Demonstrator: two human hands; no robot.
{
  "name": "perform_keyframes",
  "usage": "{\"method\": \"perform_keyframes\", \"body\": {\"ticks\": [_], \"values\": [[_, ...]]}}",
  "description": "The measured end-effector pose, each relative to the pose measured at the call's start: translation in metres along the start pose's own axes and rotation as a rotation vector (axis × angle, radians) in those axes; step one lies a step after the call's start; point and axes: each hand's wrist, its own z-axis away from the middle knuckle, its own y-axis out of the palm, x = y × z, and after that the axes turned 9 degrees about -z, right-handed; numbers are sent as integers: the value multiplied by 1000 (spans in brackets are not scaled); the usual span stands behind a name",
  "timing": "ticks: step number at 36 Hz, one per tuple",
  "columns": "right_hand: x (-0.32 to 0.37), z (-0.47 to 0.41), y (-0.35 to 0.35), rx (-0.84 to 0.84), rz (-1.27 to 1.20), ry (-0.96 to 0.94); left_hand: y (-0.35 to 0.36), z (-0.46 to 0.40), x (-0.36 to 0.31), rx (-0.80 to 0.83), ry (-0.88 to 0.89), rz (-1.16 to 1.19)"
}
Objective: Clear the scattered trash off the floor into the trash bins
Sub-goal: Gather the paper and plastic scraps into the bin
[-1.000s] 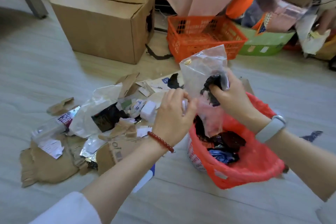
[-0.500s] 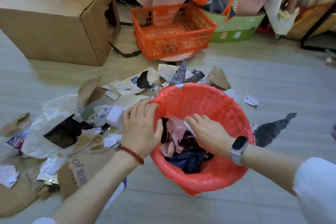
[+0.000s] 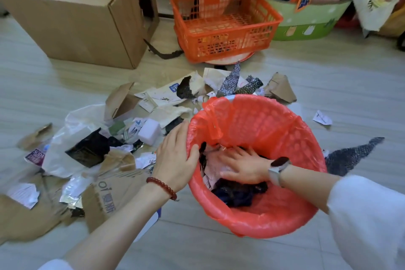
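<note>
A round red plastic trash bin lined with a red plastic bag [image 3: 282,129] is seen from above on a pale wood-grain floor [image 3: 350,85]. The left hand [image 3: 175,160], with a dark red bead bracelet [image 3: 161,187] at the wrist, is laid over the bin's left rim, the fingers curled over the edge and the thumb inside against the liner. The right hand [image 3: 243,165], with a grey-strapped smartwatch [image 3: 278,167] on the wrist, is pressed flat, fingers spread and palm down, on crumpled pale pink plastic [image 3: 213,171] inside the bin; nothing seems to be pinched in it, though the fingertips are partly hidden among the trash. Beneath and beside that hand, dark fabric-like scraps [image 3: 236,193] are piled at the bottom of the bin.

To the left of the bin, a heap of scattered trash is spread on the floor: a crumpled clear plastic bag [image 3: 72,133], a torn black wrapper [image 3: 89,149], a small white block [image 3: 150,132], torn brown cardboard pieces [image 3: 109,197] and paper scraps. Behind the bin, torn paper envelopes [image 3: 171,92], speckled grey strips [image 3: 232,80] and a folded cardboard scrap [image 3: 281,90] are lying. To the right, a grey speckled scrap [image 3: 350,155] and a small white paper scrap [image 3: 322,118] are set apart from the heap.

Further back, a large brown cardboard box [image 3: 72,15], an orange plastic lattice basket [image 3: 223,24] and a green tub [image 3: 306,22] are standing.
</note>
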Motion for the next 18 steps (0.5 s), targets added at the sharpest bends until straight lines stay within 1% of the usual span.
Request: {"method": "perform_keyframes", "body": {"ticks": [2,6,13,14,16,17,18], "values": [[0,13,-17,-146,-15,-71,-5,0,-4,1,-6,-38],[-2,37,-38,-545,-13,-246,-14,-7,-8,14,-10,-139],[12,45,-43,-983,47,-335,-25,-15,-16,88,-25,-115],[13,45,-43,-1029,70,-365,-27,-15,-17,92,-30,-116],[14,45,-43,-1050,161,-435,-30,-15,-16,93,-43,-114],[11,43,-41,-1007,217,-450,-32,-15,-15,93,-45,-112],[11,42,-40,-917,276,-443,-34,-16,-14,99,-44,-113]]}}
